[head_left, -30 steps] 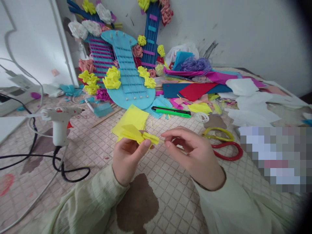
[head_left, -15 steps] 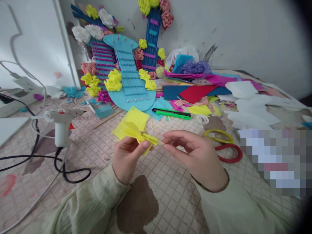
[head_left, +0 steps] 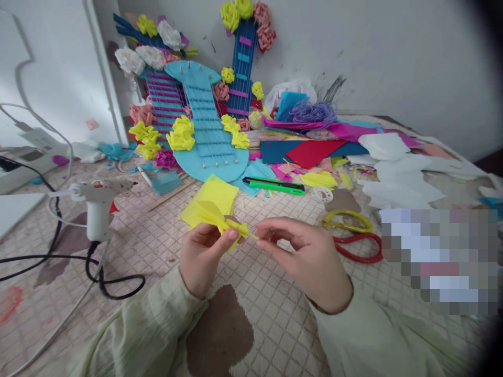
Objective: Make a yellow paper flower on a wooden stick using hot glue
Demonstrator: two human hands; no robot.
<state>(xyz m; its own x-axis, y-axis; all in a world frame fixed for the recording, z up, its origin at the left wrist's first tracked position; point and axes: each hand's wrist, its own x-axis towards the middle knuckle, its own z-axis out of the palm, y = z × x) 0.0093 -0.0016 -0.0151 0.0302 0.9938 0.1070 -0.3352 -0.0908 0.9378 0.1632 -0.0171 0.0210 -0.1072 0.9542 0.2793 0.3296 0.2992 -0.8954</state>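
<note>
My left hand [head_left: 206, 254] pinches a folded piece of yellow crepe paper [head_left: 212, 213] between thumb and fingers. The paper wraps around one end of a thin wooden stick [head_left: 252, 235]. My right hand [head_left: 301, 256] grips the bare end of that stick with its fingertips. Behind my left hand lie flat yellow paper sheets [head_left: 220, 189] on the table. Beyond them is a green utility knife [head_left: 274, 186]. Scissors with one yellow and one red handle loop [head_left: 359, 247] rest beside my right hand, their blades hidden behind it.
A white hot glue gun [head_left: 98, 209] stands at the left with its black cord [head_left: 94, 272] looping on the quilted cloth. Blue cardboard instruments with paper flowers [head_left: 210, 123] lean at the back. Purple string [head_left: 312, 111], paper scraps and a white plastic ring [head_left: 321, 194] lie at the right.
My right hand has shifted slightly left with the stick, and the yellow paper's edge by the stick looks more gathered. The whole view has also moved a little.
</note>
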